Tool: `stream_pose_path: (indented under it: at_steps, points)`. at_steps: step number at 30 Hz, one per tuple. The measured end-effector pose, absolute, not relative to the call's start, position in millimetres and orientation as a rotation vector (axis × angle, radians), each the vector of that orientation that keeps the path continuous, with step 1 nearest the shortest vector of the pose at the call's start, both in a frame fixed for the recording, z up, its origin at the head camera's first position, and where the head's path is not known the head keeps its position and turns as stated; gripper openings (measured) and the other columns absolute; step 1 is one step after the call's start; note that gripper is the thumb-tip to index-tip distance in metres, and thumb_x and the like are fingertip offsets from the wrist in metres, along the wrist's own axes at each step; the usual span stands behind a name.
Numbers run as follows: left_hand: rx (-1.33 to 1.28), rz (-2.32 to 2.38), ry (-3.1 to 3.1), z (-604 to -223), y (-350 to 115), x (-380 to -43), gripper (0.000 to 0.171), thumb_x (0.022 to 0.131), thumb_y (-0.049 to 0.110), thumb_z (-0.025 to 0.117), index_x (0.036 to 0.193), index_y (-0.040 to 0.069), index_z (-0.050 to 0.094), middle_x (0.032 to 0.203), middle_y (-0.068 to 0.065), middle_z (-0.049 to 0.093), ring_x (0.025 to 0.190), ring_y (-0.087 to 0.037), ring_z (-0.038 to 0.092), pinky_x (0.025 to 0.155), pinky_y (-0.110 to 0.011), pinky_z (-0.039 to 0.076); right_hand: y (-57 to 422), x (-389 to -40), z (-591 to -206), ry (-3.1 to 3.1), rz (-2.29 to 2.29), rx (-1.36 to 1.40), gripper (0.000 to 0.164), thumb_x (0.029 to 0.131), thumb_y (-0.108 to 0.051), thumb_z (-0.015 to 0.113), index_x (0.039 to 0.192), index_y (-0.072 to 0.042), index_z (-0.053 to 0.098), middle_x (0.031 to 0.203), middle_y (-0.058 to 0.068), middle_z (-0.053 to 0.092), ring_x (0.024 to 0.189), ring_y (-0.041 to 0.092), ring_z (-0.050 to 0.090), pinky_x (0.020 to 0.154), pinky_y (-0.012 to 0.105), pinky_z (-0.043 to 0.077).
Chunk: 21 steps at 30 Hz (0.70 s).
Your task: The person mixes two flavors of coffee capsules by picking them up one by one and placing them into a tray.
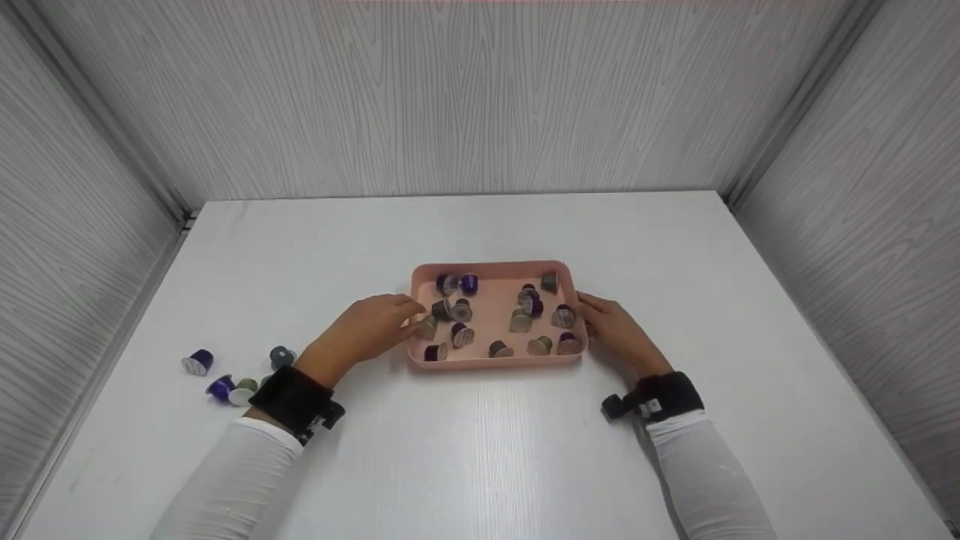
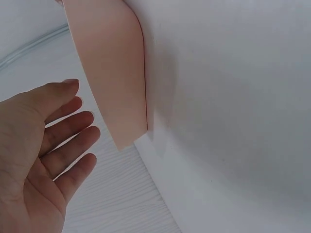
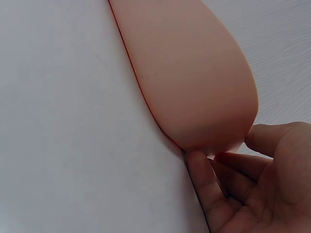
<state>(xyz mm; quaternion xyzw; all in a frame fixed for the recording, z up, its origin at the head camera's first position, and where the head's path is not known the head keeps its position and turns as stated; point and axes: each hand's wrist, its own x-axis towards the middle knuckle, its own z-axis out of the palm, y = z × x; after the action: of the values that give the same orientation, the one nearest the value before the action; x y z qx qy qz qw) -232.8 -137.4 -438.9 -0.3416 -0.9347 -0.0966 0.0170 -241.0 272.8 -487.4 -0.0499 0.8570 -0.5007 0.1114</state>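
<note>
A shallow pink tray (image 1: pixel 491 365) with rounded corners sits mid-table, several coffee capsules scattered inside it in purple, grey and green. My left hand (image 1: pixel 379 324) reaches over the tray's left rim, fingertips right by a green capsule (image 1: pixel 427 325). In the left wrist view the fingers of that hand (image 2: pixel 53 131) are loosely bent beside the tray wall (image 2: pixel 112 73), with nothing seen between them. At the tray's right end my right hand (image 1: pixel 619 330) holds the side. The right wrist view shows its thumb at the rim and the other fingers against the lower wall (image 3: pixel 194 82).
On the table's left lie more capsules: a purple one (image 1: pixel 199 362), another purple one (image 1: pixel 221 388), a green one (image 1: pixel 244 391) and a dark grey one (image 1: pixel 281 357), near the left wrist strap (image 1: pixel 289 401). Wood-grain panels (image 1: pixel 465 97) enclose the white table (image 1: pixel 480 450) at back and sides.
</note>
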Motion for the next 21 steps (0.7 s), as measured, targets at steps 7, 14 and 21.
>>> stream_pose_path:
  at_steps: [7, 14, 21]
  points:
    - [-1.059, -0.305, -2.821, -439.3, -149.5, -228.8, 0.04, 0.097, 0.034, 0.062, 0.125, 0.006, 0.065, 0.119, -0.011, 0.066, 0.113, -0.03, 0.061, 0.096, -0.045, 0.05, 272.3, -241.6, -488.5, 2.544, -1.448, -0.15, 0.052, 0.104, -0.042, 0.042, 0.15, -0.018, 0.041, 0.126, 0.006, 0.06, 0.103, 0.021, 0.055, 0.081, 0.029, 0.045]
    - [-1.08, -0.219, -2.764, -439.1, -164.6, -222.7, 0.053, 0.098, 0.045, 0.055, 0.136, 0.008, 0.057, 0.137, -0.015, 0.054, 0.13, -0.032, 0.047, 0.108, -0.046, 0.039, 271.4, -242.8, -489.2, 2.558, -1.421, -0.135, 0.054, 0.103, -0.046, 0.042, 0.15, -0.019, 0.041, 0.136, 0.007, 0.056, 0.112, 0.021, 0.055, 0.089, 0.033, 0.045]
    - [-1.03, -0.129, -2.786, -439.4, -179.1, -217.6, 0.066, 0.098, 0.051, 0.051, 0.15, 0.014, 0.04, 0.152, -0.015, 0.038, 0.14, -0.036, 0.033, 0.114, -0.05, 0.029, 271.6, -242.4, -488.3, 2.568, -1.415, -0.133, 0.055, 0.102, -0.048, 0.042, 0.149, -0.02, 0.043, 0.136, 0.006, 0.056, 0.115, 0.022, 0.051, 0.095, 0.035, 0.04]
